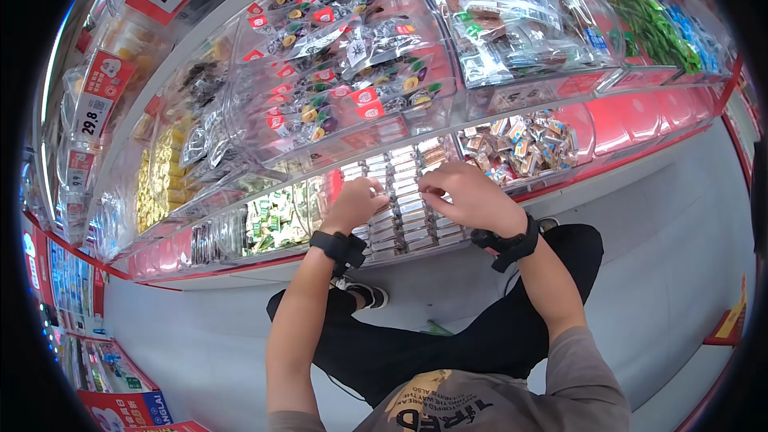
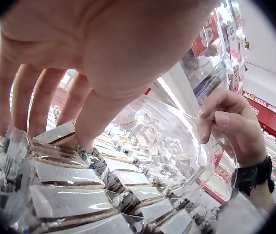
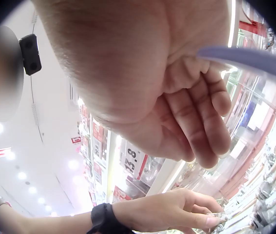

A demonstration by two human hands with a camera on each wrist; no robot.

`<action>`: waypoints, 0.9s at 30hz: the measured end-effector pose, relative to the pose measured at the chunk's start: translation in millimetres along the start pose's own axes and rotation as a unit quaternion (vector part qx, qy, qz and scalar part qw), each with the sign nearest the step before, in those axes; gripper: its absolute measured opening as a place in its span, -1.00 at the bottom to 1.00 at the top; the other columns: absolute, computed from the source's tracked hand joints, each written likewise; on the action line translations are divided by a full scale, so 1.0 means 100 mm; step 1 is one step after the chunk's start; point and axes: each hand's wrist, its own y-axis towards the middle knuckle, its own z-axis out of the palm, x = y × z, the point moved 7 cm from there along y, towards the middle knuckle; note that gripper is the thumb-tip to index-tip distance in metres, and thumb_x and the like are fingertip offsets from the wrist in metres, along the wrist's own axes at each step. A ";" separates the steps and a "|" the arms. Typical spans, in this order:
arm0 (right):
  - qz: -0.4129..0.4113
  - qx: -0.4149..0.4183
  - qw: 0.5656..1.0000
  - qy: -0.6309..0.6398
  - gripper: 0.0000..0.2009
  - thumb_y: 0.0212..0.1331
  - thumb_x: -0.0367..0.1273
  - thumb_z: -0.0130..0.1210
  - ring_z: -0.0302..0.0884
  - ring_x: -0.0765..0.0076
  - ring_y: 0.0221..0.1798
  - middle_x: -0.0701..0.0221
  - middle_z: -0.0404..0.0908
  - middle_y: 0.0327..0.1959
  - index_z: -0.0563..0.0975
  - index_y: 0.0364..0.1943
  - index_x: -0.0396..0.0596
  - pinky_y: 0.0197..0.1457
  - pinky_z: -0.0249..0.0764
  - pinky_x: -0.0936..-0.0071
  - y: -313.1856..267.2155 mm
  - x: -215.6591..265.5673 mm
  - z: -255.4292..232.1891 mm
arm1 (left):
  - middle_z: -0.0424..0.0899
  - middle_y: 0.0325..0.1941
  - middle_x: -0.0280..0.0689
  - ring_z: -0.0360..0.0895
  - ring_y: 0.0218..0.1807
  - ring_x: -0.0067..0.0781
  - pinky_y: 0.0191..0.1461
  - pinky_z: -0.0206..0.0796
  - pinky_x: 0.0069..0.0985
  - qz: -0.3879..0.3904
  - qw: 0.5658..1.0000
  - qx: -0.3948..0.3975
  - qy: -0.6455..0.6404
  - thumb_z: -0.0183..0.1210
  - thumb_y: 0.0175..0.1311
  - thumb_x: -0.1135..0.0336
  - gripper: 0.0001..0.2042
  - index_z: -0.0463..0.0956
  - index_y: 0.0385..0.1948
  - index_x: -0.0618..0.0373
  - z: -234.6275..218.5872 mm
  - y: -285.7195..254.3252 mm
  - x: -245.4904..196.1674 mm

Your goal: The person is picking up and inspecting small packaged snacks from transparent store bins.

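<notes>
Rows of small snack bars (image 2: 72, 202) in clear wrappers, brown-edged with white labels, fill a low bin in front of me. My left hand (image 1: 354, 205) reaches down into these rows. In the left wrist view its thumb and fingers close around one wrapped snack bar (image 2: 56, 133) at the top of a row. Over the right side of the same bin is my right hand (image 1: 472, 196), its fingers loosely bent and nothing between them. A curved clear plastic divider (image 2: 199, 141) stands close beside the right hand.
Small wrapped sweets (image 1: 524, 144) fill the bin to the right, and green packets (image 1: 280, 218) lie to the left. Overhanging the low bins is an upper shelf of bagged dried fruit (image 1: 344, 56). My knees (image 1: 580, 260) are bent close to the shelf's front edge.
</notes>
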 end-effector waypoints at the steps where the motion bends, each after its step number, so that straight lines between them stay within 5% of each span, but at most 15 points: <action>1: 0.003 0.001 1.000 0.001 -0.89 0.10 -0.40 0.08 0.52 0.11 -0.31 0.27 0.57 -0.47 0.54 -0.37 -0.14 -0.14 0.38 0.24 0.00 0.00 0.00 | 0.65 -0.41 -0.11 0.62 -0.26 -0.18 -0.17 0.40 -0.35 0.001 1.000 0.002 0.004 0.25 0.09 0.21 -0.74 0.63 -0.27 0.18 0.01 0.01 0.01; 15: 0.007 0.000 1.000 0.007 -0.89 0.11 -0.39 0.08 0.51 0.07 -0.30 0.24 0.56 -0.47 0.53 -0.39 -0.15 -0.12 0.36 0.21 -0.01 -0.01 0.00 | 0.63 -0.37 0.00 0.58 -0.20 0.02 -0.13 0.41 -0.13 -0.022 0.987 -0.071 0.139 0.20 0.11 0.22 -0.77 0.58 -0.37 0.21 -0.07 -0.05 -0.04; 24: 0.000 0.000 1.000 0.005 -0.90 0.11 -0.42 0.09 0.53 0.12 -0.33 0.24 0.58 -0.45 0.55 -0.36 -0.15 -0.17 0.39 0.27 -0.01 0.00 -0.01 | 0.65 -0.35 -0.03 0.59 -0.22 0.02 -0.10 0.41 -0.16 0.075 0.990 0.055 0.110 0.04 0.17 0.20 -0.74 0.62 -0.33 0.18 0.15 0.08 0.00; 27: 0.019 -0.074 0.992 0.097 -0.90 0.10 -0.48 0.09 0.56 0.25 -0.35 0.27 0.61 -0.43 0.58 -0.33 -0.16 -0.25 0.41 0.39 -0.04 -0.04 -0.18 | 0.66 -0.29 -0.03 0.60 -0.21 -0.03 -0.07 0.41 -0.20 0.065 0.997 0.042 0.010 -0.02 0.19 0.22 -0.71 0.61 -0.28 0.18 0.08 0.04 0.16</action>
